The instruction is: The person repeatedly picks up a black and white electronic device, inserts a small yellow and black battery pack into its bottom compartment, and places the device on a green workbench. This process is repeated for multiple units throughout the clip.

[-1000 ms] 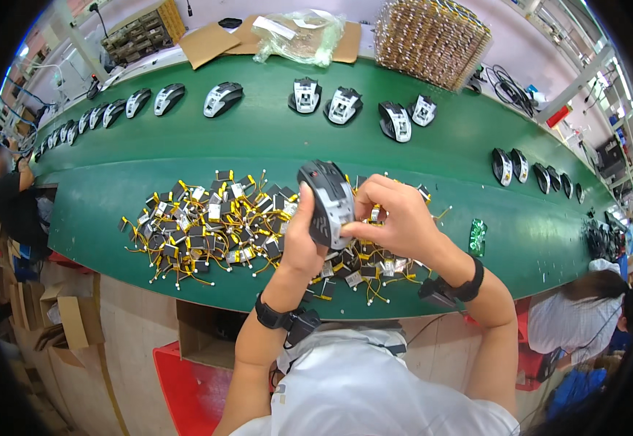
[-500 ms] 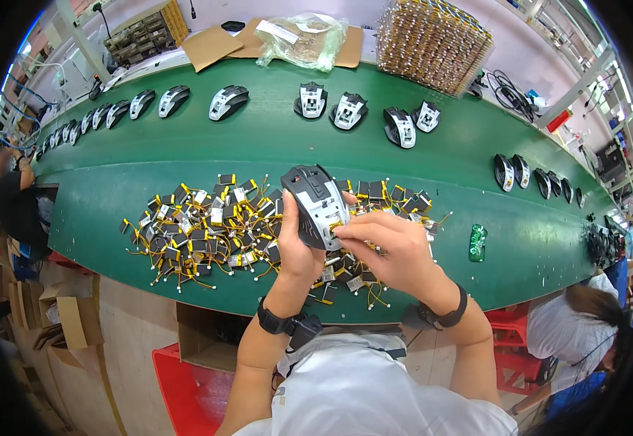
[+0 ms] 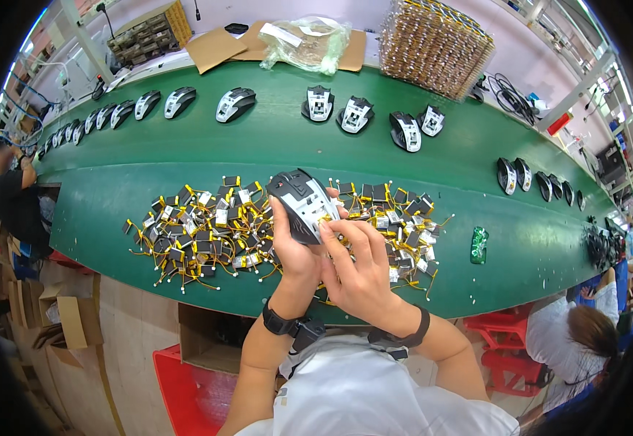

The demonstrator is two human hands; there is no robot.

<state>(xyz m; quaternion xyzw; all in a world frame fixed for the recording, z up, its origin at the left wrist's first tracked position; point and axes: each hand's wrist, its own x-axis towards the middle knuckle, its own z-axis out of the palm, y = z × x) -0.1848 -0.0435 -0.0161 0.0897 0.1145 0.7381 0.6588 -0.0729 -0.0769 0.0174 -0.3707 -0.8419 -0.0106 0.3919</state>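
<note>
A black and silver-grey computer mouse [image 3: 303, 203] with its top partly uncovered is tilted up above the green table. My left hand [image 3: 294, 251] is closed round its left side, with the thumb along the edge. On the mouse's near end lies my right hand [image 3: 363, 272], its index fingertip pressed at a small yellow spot [image 3: 324, 219] in the opening. The right thumb sits below, near the mouse's lower end. What the yellow piece is cannot be made out under the finger. Beneath and around both hands spreads a heap of small battery packs [image 3: 203, 243] with thin wires and white plugs.
More mice [image 3: 236, 105] stand in a row along the raised green surface [image 3: 273, 145] behind. A green packet [image 3: 479, 245] lies to the right. Cardboard [image 3: 214, 49], a clear plastic bag [image 3: 305, 43] and stacked trays [image 3: 436, 47] are at the back. Other people sit at both sides.
The mouse and both hands have shifted slightly left. My right hand has turned more upright, going from a thumb-and-finger pinch to an index finger pressing on the mouse.
</note>
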